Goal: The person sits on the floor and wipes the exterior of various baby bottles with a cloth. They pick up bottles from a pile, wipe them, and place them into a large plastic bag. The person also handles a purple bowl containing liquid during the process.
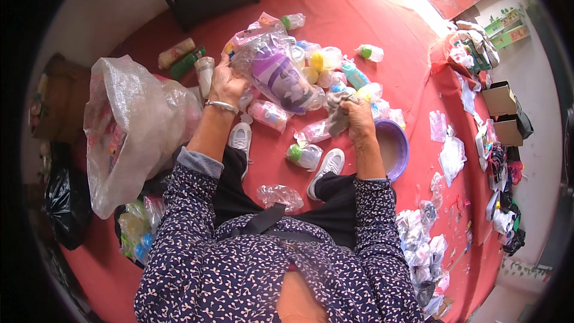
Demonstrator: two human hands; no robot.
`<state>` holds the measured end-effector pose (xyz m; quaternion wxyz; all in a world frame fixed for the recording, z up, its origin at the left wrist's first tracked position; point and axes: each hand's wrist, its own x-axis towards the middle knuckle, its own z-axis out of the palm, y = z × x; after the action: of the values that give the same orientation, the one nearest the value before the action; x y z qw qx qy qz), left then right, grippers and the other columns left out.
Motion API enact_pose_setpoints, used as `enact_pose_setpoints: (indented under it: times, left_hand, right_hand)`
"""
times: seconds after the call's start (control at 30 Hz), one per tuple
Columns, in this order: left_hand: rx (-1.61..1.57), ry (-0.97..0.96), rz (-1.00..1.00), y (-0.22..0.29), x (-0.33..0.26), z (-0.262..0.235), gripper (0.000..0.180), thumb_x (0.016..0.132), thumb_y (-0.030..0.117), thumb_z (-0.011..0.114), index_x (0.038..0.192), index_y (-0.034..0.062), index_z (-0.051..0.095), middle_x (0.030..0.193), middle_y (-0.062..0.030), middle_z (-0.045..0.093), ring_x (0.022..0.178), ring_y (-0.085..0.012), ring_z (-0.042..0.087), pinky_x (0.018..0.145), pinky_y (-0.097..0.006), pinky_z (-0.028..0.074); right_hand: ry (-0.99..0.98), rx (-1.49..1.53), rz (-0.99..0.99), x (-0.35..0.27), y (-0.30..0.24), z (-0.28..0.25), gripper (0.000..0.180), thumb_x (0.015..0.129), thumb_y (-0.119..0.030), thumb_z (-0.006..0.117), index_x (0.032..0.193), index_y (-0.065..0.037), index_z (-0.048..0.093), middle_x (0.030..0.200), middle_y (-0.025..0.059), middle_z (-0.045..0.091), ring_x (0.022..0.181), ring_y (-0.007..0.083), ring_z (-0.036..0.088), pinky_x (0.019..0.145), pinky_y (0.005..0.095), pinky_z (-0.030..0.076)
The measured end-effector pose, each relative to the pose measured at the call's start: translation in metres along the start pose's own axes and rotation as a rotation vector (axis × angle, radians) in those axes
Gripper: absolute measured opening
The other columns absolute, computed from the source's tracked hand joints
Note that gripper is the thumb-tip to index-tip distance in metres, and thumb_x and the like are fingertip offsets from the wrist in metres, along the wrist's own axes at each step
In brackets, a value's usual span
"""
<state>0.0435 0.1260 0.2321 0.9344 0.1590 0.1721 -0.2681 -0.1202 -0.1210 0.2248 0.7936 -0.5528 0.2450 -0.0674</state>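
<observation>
Raised over the pile, a large clear plastic package (278,75) with a purple printed picture is in the grip of my left hand (229,85). The left fingertips are partly hidden behind it. My right hand (360,116) is closed around a crumpled grey rag (338,113), close beside the package's lower right end. Below and around both hands lie several clear plastic bottles, among them a pink-printed bottle (269,115) and a green-capped bottle (304,156). A purple basin (405,157) with murky liquid stands just right of my right wrist.
A big translucent sack (128,125) stands at my left, near a black bag (64,203). Crumpled plastic (280,197) lies between my feet. Heaped plastic scraps (418,239) cover the floor at lower right. A black rack (209,1) stands at the far wall.
</observation>
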Motion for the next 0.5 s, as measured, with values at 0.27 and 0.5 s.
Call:
enact_pose_setpoints:
  times: [0.27,0.5]
  left_hand:
    - [-0.110,-0.056,0.053,-0.014,0.001,-0.001,0.041,0.095,0.034,0.031,0.116,0.0028,0.047,0.112,-0.0167,0.056,0.103,-0.0291,0.055,0.090,-0.045,0.045]
    - [0.096,-0.067,0.023,-0.032,-0.026,0.016,0.070,0.082,0.057,0.044,0.130,0.0074,0.033,0.125,-0.0146,0.047,0.111,-0.0288,0.049,0.092,-0.047,0.040]
  right_hand:
    - [-0.578,0.257,0.160,-0.027,0.003,0.051,0.070,0.070,-0.034,0.074,0.123,-0.002,0.041,0.114,0.0079,0.052,0.106,0.0185,0.050,0.093,0.0329,0.039]
    - [-0.344,0.274,0.051,-0.025,-0.008,0.057,0.063,0.066,-0.014,0.073,0.120,0.001,0.043,0.105,0.0097,0.057,0.093,0.0182,0.056,0.083,0.0295,0.045]
